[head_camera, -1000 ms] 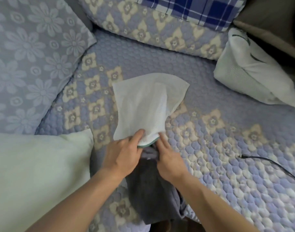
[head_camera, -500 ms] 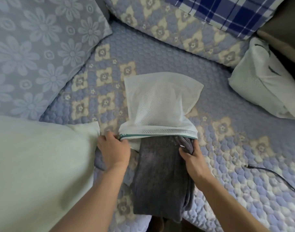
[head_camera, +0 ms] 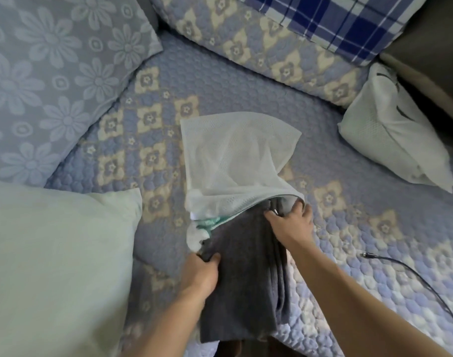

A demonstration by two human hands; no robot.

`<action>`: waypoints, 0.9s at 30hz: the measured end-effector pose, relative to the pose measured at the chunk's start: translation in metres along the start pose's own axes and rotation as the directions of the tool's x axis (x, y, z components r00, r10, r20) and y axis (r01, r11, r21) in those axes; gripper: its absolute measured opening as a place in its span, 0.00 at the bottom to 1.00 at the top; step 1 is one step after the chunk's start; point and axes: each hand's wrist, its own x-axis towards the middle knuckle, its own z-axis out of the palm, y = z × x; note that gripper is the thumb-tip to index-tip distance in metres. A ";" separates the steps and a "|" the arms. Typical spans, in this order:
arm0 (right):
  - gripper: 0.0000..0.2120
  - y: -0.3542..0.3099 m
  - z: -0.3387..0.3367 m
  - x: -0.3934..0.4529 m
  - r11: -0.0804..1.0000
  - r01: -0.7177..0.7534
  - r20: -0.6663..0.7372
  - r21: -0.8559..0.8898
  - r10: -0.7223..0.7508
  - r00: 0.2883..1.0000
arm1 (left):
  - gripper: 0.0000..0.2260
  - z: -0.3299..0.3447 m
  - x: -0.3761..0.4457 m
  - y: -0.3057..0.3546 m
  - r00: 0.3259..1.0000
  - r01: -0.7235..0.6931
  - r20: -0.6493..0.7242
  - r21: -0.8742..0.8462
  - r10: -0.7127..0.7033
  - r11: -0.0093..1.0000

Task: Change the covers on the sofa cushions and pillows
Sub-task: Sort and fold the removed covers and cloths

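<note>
A white mesh bag (head_camera: 233, 161) with a green-trimmed mouth lies on the quilted sofa seat (head_camera: 336, 228). A folded dark grey cover (head_camera: 243, 279) sticks out of its mouth toward me, most of it outside the bag. My left hand (head_camera: 201, 273) grips the grey cover's near left edge. At the bag's mouth on the right, my right hand (head_camera: 292, 222) has its fingers around the cover's top corner. A bare pale green pillow (head_camera: 53, 266) lies at the left, touching nothing in my hands.
A blue floral cushion (head_camera: 53, 73) leans at the far left. A quilted back cushion (head_camera: 259, 42) and a blue plaid pillow (head_camera: 323, 19) stand behind. A white pillow (head_camera: 390, 140) lies at the right. A black cable (head_camera: 405, 271) runs across the seat at the lower right.
The grey cover has slid further out of the mesh bag toward me. My left hand moved from the bag's mouth down onto the cover's edge. The bag's mouth now sags.
</note>
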 end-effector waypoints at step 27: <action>0.31 0.051 -0.020 -0.023 0.883 0.118 0.337 0.455 -0.293 0.895 | 0.12 -0.031 0.039 -0.005 0.945 -0.241 -0.187 0.161 0.269 0.957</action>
